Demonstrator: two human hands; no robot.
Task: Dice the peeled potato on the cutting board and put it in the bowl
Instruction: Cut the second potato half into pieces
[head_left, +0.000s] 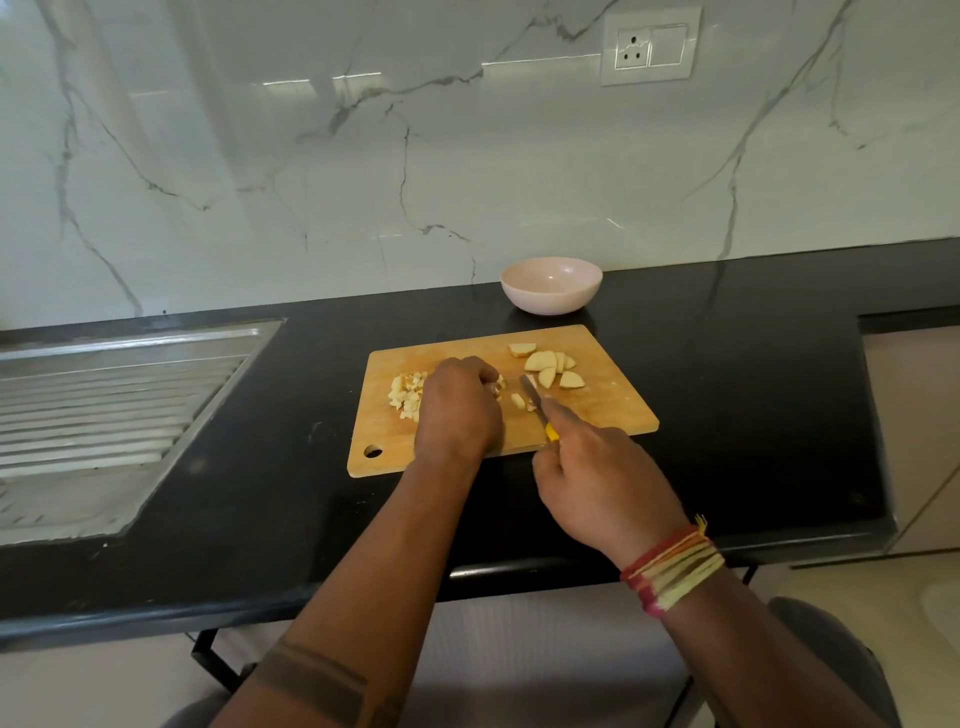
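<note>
Item 1, nearest me: right hand (597, 483), fingers wrapped round the yellow handle of the knife (537, 408). The blade runs forward and slightly left from the fist, its tip lying beside two or three small cut bits (519, 401) just left of the steel.

Item 2: left hand (457, 405), a little ahead and to the left of the right one, knuckles up, fingers curled down onto the cutting board (597, 410). Pale potato shows at its fingertips, so I judge it is pinning a piece there; how much it holds is hidden under the hand.

Item 3: diced pile (408, 395), just left of the left hand, touching its outer edge in this view.

Item 4: uncut potato slices (550, 366), half-moon pieces fanned ahead of the knife tip and to its right, well clear of the left hand. Their line runs roughly left to right, crosswise to the blade. This is the relation I read the next move on: the knife hand is the nearer one, the slices lie forward-right of it, and the left hand must cross toward them to steady one.

Item 5, farthest: pink bowl (551, 286), beyond the board's far edge, straight ahead of the slices, holding no potato that I can see.
</note>
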